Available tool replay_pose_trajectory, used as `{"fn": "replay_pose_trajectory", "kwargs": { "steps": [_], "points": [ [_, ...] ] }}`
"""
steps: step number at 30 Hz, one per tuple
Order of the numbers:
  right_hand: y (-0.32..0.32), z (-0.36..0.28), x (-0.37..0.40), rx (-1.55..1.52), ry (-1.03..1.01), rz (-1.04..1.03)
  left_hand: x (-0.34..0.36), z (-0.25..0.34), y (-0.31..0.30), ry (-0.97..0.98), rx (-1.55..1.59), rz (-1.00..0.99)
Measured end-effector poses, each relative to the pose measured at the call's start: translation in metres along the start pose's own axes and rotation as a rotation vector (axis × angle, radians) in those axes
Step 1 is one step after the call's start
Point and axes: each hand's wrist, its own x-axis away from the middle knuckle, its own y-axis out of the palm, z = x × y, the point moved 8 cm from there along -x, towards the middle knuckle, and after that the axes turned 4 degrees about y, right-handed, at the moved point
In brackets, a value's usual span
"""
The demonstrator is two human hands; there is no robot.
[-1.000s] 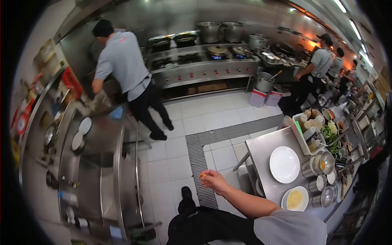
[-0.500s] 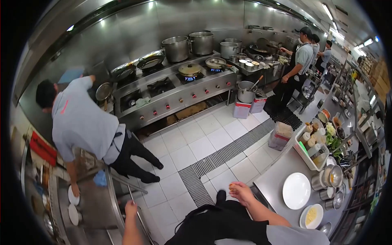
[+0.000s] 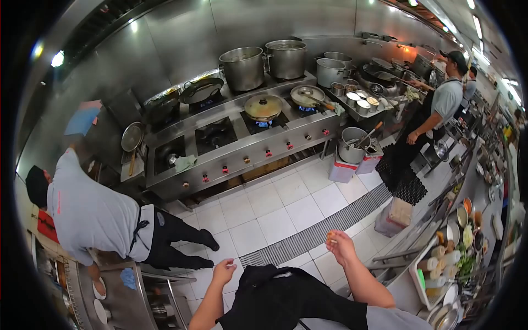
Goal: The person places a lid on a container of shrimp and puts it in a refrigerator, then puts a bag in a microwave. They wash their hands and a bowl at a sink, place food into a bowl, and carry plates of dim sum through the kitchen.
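Observation:
My right hand [image 3: 342,248] is raised in front of my apron, its fingers closed around a small orange piece of food [image 3: 331,235]; what kind it is, I cannot make out. Lower and to the left, my left hand [image 3: 224,271] hovers over the floor tiles with its fingers loosely bent and apart. Nothing shows in it. Below both hands is my black apron [image 3: 286,297]. Left of my left hand is a steel counter [image 3: 129,305], where a co-worker's hand [image 3: 99,287] touches a small white dish [image 3: 99,295].
Ahead stands a steel stove [image 3: 242,165] with a lidded pan [image 3: 263,107] over a flame. Tall stockpots [image 3: 242,69] are behind it. A floor grate [image 3: 330,220] crosses the tiles. At right are a basket of bottles [image 3: 421,280] and a tin [image 3: 394,216]. Another co-worker [image 3: 440,104] stands farther right.
My left hand has left the rail at the left counter and moved right and up. My right hand has risen slightly, still holding the orange piece. My view has turned left.

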Motion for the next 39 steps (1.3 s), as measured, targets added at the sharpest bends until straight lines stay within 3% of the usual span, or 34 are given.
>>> {"fn": "replay_pose_trajectory", "kwargs": {
  "steps": [5, 7, 9, 12, 13, 14, 15, 19, 21, 25, 29, 32, 35, 39],
  "points": [
    [0.072, -0.080, -0.097, -0.060, -0.075, -0.070, -0.179, 0.040, -0.022, 0.059, 0.038, 0.067],
    [0.088, -0.092, -0.132, -0.074, -0.076, -0.053, -0.266, 0.109, -0.033, 0.102, -0.061, 0.071],
    [0.093, -0.088, -0.173, -0.095, -0.025, -0.010, -0.375, 0.169, -0.028, 0.268, -0.106, 0.074],
    [0.093, -0.098, -0.227, -0.074, 0.011, 0.097, -0.548, 0.268, -0.004, 0.462, -0.007, 0.026],
    [0.093, -0.100, -0.240, -0.069, 0.057, 0.166, -0.600, 0.301, 0.003, 0.400, -0.131, 0.001],
    [0.099, -0.110, -0.249, -0.101, 0.051, 0.223, -0.649, 0.336, 0.007, 0.552, -0.185, 0.110],
    [0.106, -0.119, -0.260, -0.106, 0.066, 0.248, -0.696, 0.370, 0.012, 0.470, -0.194, 0.038],
    [0.129, -0.159, -0.310, -0.047, 0.075, 0.318, -0.862, 0.443, 0.037, 0.550, -0.436, 0.209],
    [0.144, -0.176, -0.333, -0.029, 0.062, 0.334, -0.926, 0.449, 0.052, 0.492, -0.561, 0.079],
    [0.179, -0.223, -0.389, 0.046, 0.012, 0.402, -0.962, 0.461, 0.067, 0.419, -0.801, -0.169],
    [0.231, -0.263, -0.455, 0.115, -0.036, 0.267, -0.978, 0.458, 0.064, 0.481, -0.811, -0.219],
    [0.277, -0.284, -0.506, 0.193, -0.049, 0.173, -0.986, 0.459, 0.052, 0.526, -0.762, -0.181],
    [0.346, -0.326, -0.549, 0.252, -0.188, 0.077, -0.999, 0.466, 0.013, 0.560, -0.537, -0.102],
    [0.403, -0.351, -0.582, 0.148, -0.265, 0.093, -1.017, 0.452, -0.011, 0.485, -0.318, -0.138]
  ]
}}
